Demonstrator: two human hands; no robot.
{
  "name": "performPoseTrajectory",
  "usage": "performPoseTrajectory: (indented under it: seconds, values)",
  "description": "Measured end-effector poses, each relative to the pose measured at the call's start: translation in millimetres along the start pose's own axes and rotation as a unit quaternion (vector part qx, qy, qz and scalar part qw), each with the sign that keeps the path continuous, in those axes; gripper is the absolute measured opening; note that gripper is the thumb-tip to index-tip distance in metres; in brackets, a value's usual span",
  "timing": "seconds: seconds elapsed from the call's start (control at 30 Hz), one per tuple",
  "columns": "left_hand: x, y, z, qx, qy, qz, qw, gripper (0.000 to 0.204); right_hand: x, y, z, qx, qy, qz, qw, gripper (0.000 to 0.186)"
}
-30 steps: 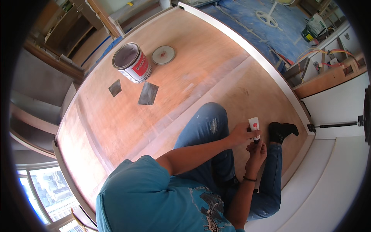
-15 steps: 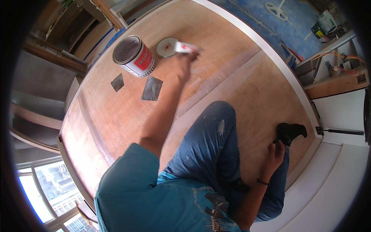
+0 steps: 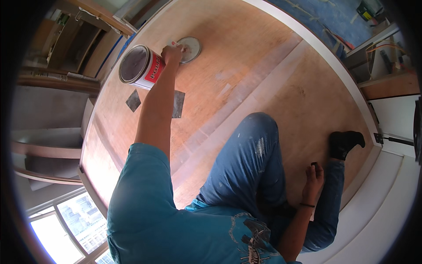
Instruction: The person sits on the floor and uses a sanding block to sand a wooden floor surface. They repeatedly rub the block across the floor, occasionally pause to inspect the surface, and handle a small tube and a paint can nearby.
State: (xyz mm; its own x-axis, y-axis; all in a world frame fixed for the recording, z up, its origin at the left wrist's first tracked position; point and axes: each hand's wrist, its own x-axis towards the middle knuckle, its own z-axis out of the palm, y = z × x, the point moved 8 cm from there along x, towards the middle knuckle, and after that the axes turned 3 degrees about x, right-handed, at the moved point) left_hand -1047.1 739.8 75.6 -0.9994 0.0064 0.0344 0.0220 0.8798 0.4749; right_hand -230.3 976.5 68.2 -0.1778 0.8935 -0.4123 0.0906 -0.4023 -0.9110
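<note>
My left hand (image 3: 172, 54) reaches far out over the wooden panel, between an open can (image 3: 143, 79) and a round lid (image 3: 191, 52). Its fingers are closed round a small white-and-red tube (image 3: 176, 44), mostly hidden by the hand. Greyish-purple paste shows inside the can, which has a white and red label. The lid lies flat and carries a reddish smear. My right hand (image 3: 312, 179) hovers by my lower leg, fingertips pinched on a small dark thing (image 3: 314, 164) too small to name.
Two flat grey metal plates (image 3: 133, 101) lie near the can, one partly behind my left forearm. My bent knee (image 3: 259, 132) rises over the panel, and my black-socked foot (image 3: 346, 144) rests at the right. A white edge (image 3: 316, 44) borders the panel; shelves (image 3: 48, 149) stand at left.
My left hand has moved left with the tube, from right of the lid to the gap beside the can. My right hand keeps its pinch near my leg. The view has shifted slightly.
</note>
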Motion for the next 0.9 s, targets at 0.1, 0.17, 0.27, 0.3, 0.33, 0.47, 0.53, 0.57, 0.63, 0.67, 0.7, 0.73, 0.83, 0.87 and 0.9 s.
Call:
performPoseTrajectory:
  seconds: [0.1,0.17,0.27,0.3,0.33,0.47,0.53,0.57,0.63,0.67,0.7,0.73,0.83,0.87,0.9]
  values:
    - [2.7,-4.2,-0.8,0.003,0.002,0.001,1.0,0.054,1.5,4.7,2.3,-0.008,-0.002,0.006,1.0,0.034]
    - [1.5,-5.4,-0.7,-0.007,0.0,0.0,1.0,0.054,2.2,6.4,2.7,-0.015,0.001,0.01,1.0,0.034]
    - [-3.3,0.0,-0.5,-0.011,0.003,-0.003,1.0,0.054,3.7,9.4,0.2,-0.022,0.003,0.013,1.0,0.035]
    - [-2.3,-0.4,-1.4,-0.005,0.007,-0.004,1.0,0.054,4.1,9.7,1.0,-0.022,0.002,0.015,1.0,0.035]
    - [-1.8,-1.0,-2.2,0.001,0.011,-0.005,1.0,0.053,4.2,10.1,1.7,-0.022,0.001,0.016,1.0,0.035]
    - [-3.4,3.0,-2.0,0.013,0.015,0.004,1.0,0.052,4.6,11.5,1.7,-0.026,0.003,0.016,1.0,0.036]
    - [-3.1,5.6,-1.5,0.028,0.011,0.004,1.0,0.053,4.9,13.3,1.6,-0.021,0.002,0.017,1.0,0.036]
    - [-3.9,7.3,-1.9,0.033,0.011,0.004,0.999,0.053,4.4,13.3,2.0,-0.02,0.003,0.019,1.0,0.036]
    - [-6.0,10.2,-2.6,0.042,0.012,0.004,0.999,0.054,3.4,13.3,2.8,-0.019,0.005,0.023,1.0,0.036]
    - [-5.4,9.5,-2.6,0.044,0.017,0.002,0.999,0.054,3.4,13.6,3.2,-0.019,0.005,0.023,1.0,0.036]
    - [-4.5,9.1,-2.5,0.046,0.021,0.001,0.999,0.054,3.3,13.7,3.5,-0.019,0.006,0.024,1.0,0.036]
    - [-3.7,8.4,-2.5,0.048,0.026,0.0,0.998,0.054,3.2,13.9,3.9,-0.019,0.006,0.024,0.999,0.037]
    - [-3.3,11.0,1.3,0.067,0.032,0.018,0.997,0.053,1.4,10.4,6.3,-0.015,0.004,0.023,1.0,0.036]
    - [-0.5,8.4,2.6,0.069,0.04,0.022,0.997,0.053,2.1,11.8,5.5,-0.015,0.005,0.024,1.0,0.036]
    - [2.2,6.2,4.1,0.071,0.048,0.025,0.996,0.052,2.9,13.3,5.1,-0.014,0.005,0.024,1.0,0.036]
